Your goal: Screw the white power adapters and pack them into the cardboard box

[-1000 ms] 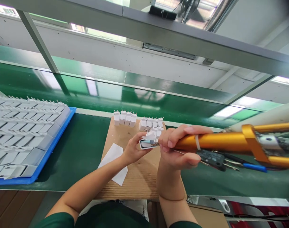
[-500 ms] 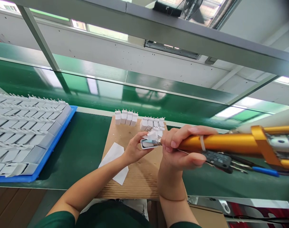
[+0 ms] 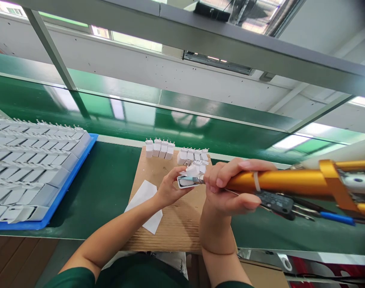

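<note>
My left hand (image 3: 172, 187) pinches a white plug adapter housing (image 3: 180, 185) over the cardboard, its open side facing up toward me. My right hand (image 3: 227, 186) is wrapped round an orange tubular dispensing gun (image 3: 278, 181) fitted with a small black switch (image 3: 274, 203) and wires. The gun's pale blue nozzle (image 3: 190, 180) reaches into the housing's opening; what lies at its very tip is too small to tell. Just behind the housing, more white two-pin plug adapters (image 3: 192, 155) stand in a close row, pins up. A second short row of plug adapters (image 3: 160, 148) stands to their left.
The cardboard sheet (image 3: 152, 170) lies on the green bench (image 3: 101, 176) under my hands. On it is a white paper piece (image 3: 149, 208) near my left forearm. At left, a blue tray (image 3: 68, 185) bears many white adapters. A grey beam (image 3: 182, 32) crosses overhead.
</note>
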Demonstrator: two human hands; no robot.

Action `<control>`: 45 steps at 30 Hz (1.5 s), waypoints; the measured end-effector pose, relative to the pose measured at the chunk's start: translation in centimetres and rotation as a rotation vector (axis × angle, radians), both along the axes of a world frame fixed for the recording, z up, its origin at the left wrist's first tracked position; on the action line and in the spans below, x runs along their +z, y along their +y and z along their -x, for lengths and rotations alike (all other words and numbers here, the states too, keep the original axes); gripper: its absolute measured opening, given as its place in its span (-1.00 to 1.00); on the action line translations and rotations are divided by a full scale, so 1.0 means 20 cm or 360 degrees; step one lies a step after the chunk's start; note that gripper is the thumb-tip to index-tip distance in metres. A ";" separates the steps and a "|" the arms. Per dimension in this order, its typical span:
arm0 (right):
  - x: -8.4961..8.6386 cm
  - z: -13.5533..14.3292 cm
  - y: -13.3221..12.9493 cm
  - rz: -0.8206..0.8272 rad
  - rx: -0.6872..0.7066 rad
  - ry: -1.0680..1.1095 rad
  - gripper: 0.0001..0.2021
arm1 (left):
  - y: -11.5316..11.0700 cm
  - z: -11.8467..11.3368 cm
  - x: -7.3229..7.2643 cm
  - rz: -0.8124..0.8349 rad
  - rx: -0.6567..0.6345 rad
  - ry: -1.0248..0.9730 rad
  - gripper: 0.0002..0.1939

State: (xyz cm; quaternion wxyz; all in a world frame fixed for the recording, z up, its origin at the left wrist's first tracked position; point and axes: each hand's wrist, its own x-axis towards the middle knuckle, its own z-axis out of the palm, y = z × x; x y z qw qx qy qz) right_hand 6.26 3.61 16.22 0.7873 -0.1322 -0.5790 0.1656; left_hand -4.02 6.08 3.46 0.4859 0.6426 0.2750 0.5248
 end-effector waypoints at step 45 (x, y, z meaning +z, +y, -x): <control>-0.03 -0.03 0.03 -0.0060 0.0108 0.0024 -0.57 | 0.03 0.06 0.03 0.0028 0.0050 0.0279 -0.50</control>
